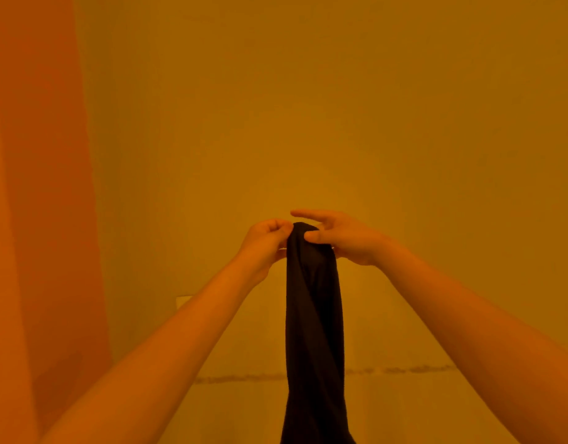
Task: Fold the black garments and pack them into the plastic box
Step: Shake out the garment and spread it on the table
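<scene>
A black garment hangs in a long narrow drape from chest height down past the bottom edge of the view. My left hand pinches its top edge from the left with curled fingers. My right hand holds the top from the right, thumb pressed on the cloth and the upper fingers stretched out above it. Both arms reach forward and up. The plastic box is not in view.
A plain wall fills the view under strong orange light. An orange curtain or panel runs down the left side. A small pale wall plate sits low behind my left forearm.
</scene>
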Tool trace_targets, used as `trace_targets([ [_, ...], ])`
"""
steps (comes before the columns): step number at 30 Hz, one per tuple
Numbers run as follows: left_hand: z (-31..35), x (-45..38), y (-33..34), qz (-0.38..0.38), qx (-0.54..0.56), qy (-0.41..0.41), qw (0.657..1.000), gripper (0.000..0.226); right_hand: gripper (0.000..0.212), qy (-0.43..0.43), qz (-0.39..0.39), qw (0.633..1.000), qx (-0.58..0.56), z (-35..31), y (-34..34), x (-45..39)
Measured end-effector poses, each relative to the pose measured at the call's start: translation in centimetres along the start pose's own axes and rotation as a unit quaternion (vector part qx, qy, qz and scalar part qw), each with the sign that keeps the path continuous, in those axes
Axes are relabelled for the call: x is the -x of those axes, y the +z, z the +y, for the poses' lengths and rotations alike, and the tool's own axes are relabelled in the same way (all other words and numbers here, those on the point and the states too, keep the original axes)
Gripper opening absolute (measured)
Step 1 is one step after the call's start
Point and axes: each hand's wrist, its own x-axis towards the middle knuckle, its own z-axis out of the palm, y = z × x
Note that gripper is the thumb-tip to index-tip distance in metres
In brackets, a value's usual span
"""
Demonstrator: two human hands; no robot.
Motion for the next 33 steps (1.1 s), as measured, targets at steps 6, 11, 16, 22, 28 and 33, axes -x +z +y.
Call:
trace_targets([
  [6, -0.5, 0.1, 0.9, 0.059, -0.017, 0.03, 0.998, 0.021, 0.022, -0.063, 0.099, 0.99, 0.073, -0.6, 0.6, -0.3],
  [11, -1.9, 0.8, 1.6, -0.002, -0.018, 0.044, 0.999, 0.009, 0.02, -0.07, 0.149, 0.98, 0.115, -0.7, -0.1, 0.1],
  [16, -2.1, 0.7, 2.1, 0.078, -0.067, 0.077, 0.992, 0.008, 0.019, -0.045, 0.122, 0.974, 0.184, -1.0, -1.3, 0.6],
  [22, -1.5, 0.4, 3.4, 0.011, -0.031, 0.03, 0.999, 0.024, 0.015, 0.003, 0.02, 0.982, 0.186, -0.7, -2.8, 1.3],
  [28, -2.0, 1.5, 2.8, -0.14, 0.023, -0.024, 0.99, 0.007, 0.054, -0.053, 0.013, 0.996, -0.07, 1.3, -4.7, 1.4],
  [33, -4.8, 3.3, -2.5, -0.36, -0.126, -0.175, 0.908, 0.058, 0.06, -0.074, 0.066, 0.975, -0.201, 1.7, -7.9, 3.5],
])
